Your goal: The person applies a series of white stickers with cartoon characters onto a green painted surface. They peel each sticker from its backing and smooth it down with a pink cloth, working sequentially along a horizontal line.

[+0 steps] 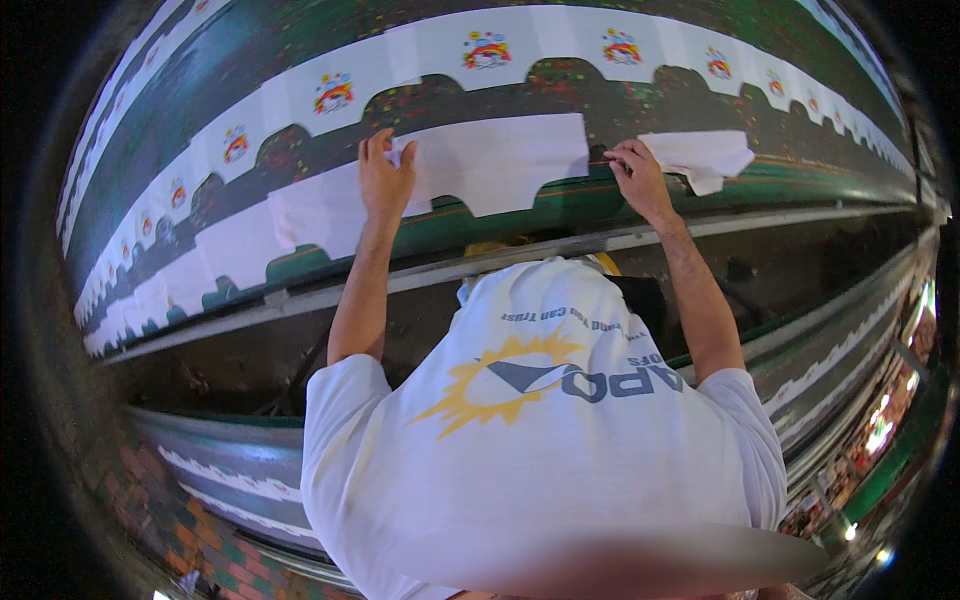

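Observation:
A white fabric piece (500,150) with curved cut-outs lies flat on the long dark green table, between my hands. My left hand (385,185) is at its left end, thumb and fingers apart, the thumb against the cloth. Just past its right edge is my right hand (640,180), fingers loosely bent and apart, with nothing visible in them. A folded, rumpled white fabric piece (700,155) lies beside my right hand. To the left, more plain white pieces (320,210) continue in an overlapping row.
Beyond my hands runs a row of white pieces with colourful printed motifs (487,52). The table's near edge has a metal rail (430,262). Behind me stands another long table with white pieces (235,480), above a brick-patterned floor (200,530).

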Available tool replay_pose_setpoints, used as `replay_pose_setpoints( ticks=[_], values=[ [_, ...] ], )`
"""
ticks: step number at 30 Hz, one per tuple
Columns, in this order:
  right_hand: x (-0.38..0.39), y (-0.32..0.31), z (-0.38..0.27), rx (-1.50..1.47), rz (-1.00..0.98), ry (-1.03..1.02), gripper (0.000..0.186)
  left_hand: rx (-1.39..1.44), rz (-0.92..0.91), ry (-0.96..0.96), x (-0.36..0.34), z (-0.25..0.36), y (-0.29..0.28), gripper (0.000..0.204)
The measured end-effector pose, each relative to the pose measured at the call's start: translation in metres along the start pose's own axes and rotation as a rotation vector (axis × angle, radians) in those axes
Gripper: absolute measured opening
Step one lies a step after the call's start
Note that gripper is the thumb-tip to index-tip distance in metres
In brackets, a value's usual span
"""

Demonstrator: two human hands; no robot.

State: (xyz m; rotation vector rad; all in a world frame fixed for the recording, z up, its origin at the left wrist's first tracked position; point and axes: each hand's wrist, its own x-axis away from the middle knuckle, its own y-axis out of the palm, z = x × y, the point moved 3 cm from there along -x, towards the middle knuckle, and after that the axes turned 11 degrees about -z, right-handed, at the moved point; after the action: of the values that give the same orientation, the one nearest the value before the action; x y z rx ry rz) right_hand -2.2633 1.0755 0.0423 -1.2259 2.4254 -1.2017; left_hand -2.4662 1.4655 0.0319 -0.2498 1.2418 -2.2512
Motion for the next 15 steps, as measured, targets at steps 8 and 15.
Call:
replay_pose_setpoints(
  ticks=[8,15],
  values=[
    [0.087,-0.067,0.087,-0.078,0.315,0.248,0.021,0.348,-0.307,-0.013,0.007,0.096,0.057,0.025],
    [0.123,-0.126,0.193,-0.452,0.553,0.418,0.032,0.539,-0.624,0.056,0.036,0.220,0.144,0.021]
  ],
)
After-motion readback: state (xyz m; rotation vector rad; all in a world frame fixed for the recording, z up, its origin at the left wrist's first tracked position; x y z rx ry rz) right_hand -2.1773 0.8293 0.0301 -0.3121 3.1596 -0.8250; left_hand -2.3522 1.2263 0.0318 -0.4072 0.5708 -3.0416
